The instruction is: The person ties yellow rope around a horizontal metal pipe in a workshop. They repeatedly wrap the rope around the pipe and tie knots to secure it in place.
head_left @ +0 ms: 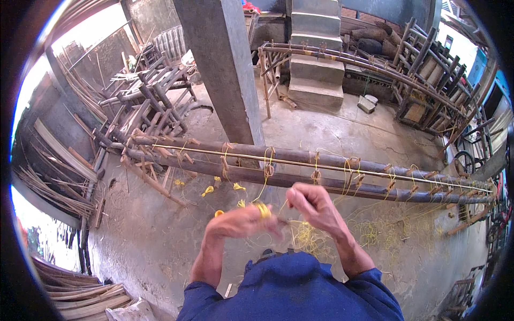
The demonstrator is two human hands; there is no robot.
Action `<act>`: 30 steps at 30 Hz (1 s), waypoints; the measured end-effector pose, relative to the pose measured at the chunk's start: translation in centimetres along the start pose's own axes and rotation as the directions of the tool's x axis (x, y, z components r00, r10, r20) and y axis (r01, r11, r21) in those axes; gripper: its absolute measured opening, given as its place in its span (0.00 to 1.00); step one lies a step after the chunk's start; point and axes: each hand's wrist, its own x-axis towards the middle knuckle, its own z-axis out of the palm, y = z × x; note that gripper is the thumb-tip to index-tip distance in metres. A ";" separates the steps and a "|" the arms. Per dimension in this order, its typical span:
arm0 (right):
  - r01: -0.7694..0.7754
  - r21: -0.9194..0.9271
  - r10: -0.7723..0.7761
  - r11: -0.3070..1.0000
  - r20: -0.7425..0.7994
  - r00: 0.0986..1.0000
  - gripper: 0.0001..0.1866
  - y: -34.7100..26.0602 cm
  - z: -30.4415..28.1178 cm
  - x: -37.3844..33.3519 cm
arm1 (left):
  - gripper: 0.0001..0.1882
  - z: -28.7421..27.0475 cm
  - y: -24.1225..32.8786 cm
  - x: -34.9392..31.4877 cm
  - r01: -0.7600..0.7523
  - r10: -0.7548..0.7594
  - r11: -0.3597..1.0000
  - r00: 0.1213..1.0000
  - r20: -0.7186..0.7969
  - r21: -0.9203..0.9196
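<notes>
In front of my chest, my left hand (241,221) is smeared by motion, with a small coil of yellow twine (263,209) wound around its fingers. My right hand (310,207) is raised close by, its fingers curled into a pinch. A thin yellow strand seems to run between the two hands. Just beyond them lie two long dark bamboo poles (337,185), side by side on a low frame. A thin pale rod (300,162) runs along them, with yellow loops tied round short wooden pegs (269,170).
Loose tangled yellow twine (310,241) covers the floor by my right forearm, and small yellow bundles (208,191) lie left of my hands. A concrete pillar (219,69) rises behind the poles. Stairs (317,80), stacked bamboo furniture (428,80) and split strips (91,299) surround the area.
</notes>
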 end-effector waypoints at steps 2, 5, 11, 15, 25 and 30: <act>-0.021 -0.003 0.021 1.000 -0.052 0.998 0.19 0.5 -0.2 0.8 | 0.26 1.2 -0.3 -0.2 -0.084 0.097 0.987 0.991 0.093 -0.137; 0.012 0.188 -0.025 0.982 0.070 0.997 0.19 6.6 2.1 -0.7 | 0.26 1.7 1.9 0.5 -0.458 0.108 0.669 0.839 -0.533 -0.585; -0.064 0.133 0.052 0.989 0.090 0.995 0.18 1.4 0.2 -0.3 | 0.25 0.3 -0.3 -0.3 0.127 -0.194 0.920 0.970 -0.149 -0.370; -0.010 0.201 0.001 0.980 0.043 0.999 0.19 5.7 1.4 0.4 | 0.25 0.8 0.4 0.3 -0.116 -0.003 0.856 0.973 -0.230 -0.503; -0.084 -0.028 0.083 0.996 -0.031 0.996 0.18 3.8 0.1 0.1 | 0.28 0.3 0.0 2.1 -0.021 -0.128 0.954 0.871 -0.473 -0.298; -0.119 -0.220 0.119 0.968 -0.011 0.993 0.13 3.3 -0.8 1.6 | 0.21 0.3 0.0 2.6 0.337 -0.382 0.904 0.913 -0.142 -0.264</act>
